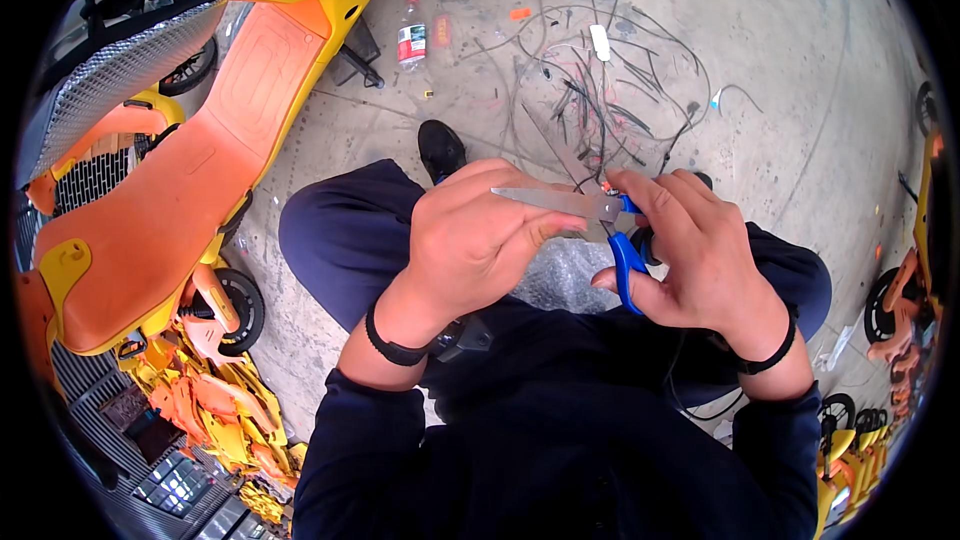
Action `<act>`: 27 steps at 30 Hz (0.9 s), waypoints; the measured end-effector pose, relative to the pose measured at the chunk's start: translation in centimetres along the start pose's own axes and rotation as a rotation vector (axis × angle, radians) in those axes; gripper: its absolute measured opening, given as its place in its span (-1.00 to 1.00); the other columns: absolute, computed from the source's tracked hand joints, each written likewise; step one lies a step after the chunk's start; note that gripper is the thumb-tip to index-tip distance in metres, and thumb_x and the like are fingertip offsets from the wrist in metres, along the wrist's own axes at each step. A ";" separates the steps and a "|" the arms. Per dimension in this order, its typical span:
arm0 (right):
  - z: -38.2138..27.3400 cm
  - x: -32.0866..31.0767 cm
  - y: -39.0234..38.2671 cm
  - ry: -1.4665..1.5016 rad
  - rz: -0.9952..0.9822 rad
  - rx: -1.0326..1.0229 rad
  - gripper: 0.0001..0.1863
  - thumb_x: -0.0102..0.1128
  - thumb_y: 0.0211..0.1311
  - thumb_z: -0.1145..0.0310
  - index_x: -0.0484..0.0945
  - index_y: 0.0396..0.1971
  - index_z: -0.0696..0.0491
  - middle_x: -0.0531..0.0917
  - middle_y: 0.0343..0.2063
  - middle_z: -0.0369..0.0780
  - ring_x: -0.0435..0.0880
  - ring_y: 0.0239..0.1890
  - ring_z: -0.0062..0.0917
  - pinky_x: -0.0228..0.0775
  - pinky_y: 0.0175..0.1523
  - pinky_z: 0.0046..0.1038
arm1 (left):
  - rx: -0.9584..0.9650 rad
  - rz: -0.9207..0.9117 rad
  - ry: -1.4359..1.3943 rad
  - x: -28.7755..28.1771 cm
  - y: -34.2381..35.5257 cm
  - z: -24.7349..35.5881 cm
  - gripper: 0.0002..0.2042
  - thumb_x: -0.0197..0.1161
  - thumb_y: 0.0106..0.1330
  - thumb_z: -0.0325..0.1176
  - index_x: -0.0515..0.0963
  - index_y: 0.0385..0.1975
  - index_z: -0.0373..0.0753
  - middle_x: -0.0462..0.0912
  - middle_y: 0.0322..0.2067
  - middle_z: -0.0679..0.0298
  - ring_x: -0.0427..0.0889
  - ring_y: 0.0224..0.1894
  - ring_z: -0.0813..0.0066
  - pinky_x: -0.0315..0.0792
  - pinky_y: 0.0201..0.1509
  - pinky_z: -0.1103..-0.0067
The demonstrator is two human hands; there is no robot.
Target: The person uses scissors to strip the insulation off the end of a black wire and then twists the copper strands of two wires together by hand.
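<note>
My right hand (690, 250) grips a pair of scissors (628, 265) by blue handles, its thumb and fingers around the loops. The blades are spread: one points left across the back of my left hand's fingers, the other slants up and away. My left hand (475, 240) is closed, with thumb and forefinger together just below the left-pointing blade; anything pinched there is hidden. Behind the scissors, the ends of a tangle of black cables (590, 110) come close to the pivot, and I cannot tell whether they touch it.
Cable offcuts lie on the concrete floor ahead, with a white plastic piece (600, 42) among them. A clear bottle (412, 37) with a red label stands or lies nearby. At left is a large orange and yellow scooter body (235, 110); loose yellow and orange panels (215, 400) are piled behind it. Bubble wrap (560, 275) lies between my legs.
</note>
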State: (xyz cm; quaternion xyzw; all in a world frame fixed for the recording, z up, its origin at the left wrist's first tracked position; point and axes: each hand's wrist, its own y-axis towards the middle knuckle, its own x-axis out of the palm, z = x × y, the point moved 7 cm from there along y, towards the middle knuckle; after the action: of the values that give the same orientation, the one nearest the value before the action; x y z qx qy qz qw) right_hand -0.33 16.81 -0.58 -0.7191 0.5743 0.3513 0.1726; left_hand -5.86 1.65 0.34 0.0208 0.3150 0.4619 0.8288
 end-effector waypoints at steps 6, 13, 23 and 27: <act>-0.1 0.0 0.0 0.017 -0.005 -0.020 -0.34 0.40 -0.17 0.12 0.48 -0.09 0.24 0.50 -0.52 -0.18 0.51 -0.50 -0.32 0.37 -0.48 -0.39 | 0.119 0.000 0.030 -0.2 0.1 0.6 -0.90 0.39 -0.02 -0.52 0.64 -0.49 -0.32 0.65 -0.53 0.22 0.57 -0.53 0.38 0.41 -0.44 0.58; -0.3 -0.2 0.0 0.032 -0.005 -0.029 -0.35 0.40 -0.17 0.13 0.48 -0.08 0.25 0.53 -0.50 -0.18 0.51 -0.50 -0.33 0.37 -0.47 -0.39 | 0.127 -0.001 0.089 -0.2 0.1 0.6 -0.88 0.40 -0.02 -0.51 0.61 -0.48 -0.32 0.65 -0.52 0.24 0.56 -0.53 0.35 0.42 -0.43 0.57; -0.2 0.0 -0.1 0.028 -0.018 -0.010 -0.39 0.38 -0.12 0.16 0.48 -0.10 0.26 0.54 -0.51 -0.18 0.52 -0.51 -0.33 0.37 -0.48 -0.39 | 0.135 -0.002 0.084 -0.2 -0.1 0.5 -0.88 0.41 -0.05 -0.50 0.63 -0.49 -0.26 0.66 -0.51 0.25 0.56 -0.54 0.39 0.41 -0.45 0.59; -0.2 -0.1 -0.2 0.018 -0.023 -0.009 -0.40 0.37 -0.11 0.16 0.48 -0.10 0.26 0.54 -0.50 -0.18 0.52 -0.51 -0.33 0.38 -0.47 -0.39 | 0.143 0.001 0.099 -0.3 -0.1 0.5 -0.88 0.41 -0.05 -0.49 0.63 -0.49 -0.25 0.65 -0.52 0.26 0.56 -0.54 0.40 0.41 -0.45 0.59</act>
State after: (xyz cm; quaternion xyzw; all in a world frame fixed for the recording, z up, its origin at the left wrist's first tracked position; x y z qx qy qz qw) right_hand -0.08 16.80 -0.39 -0.7295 0.5661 0.3451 0.1683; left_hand -5.60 1.46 0.89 0.0571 0.3874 0.4392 0.8086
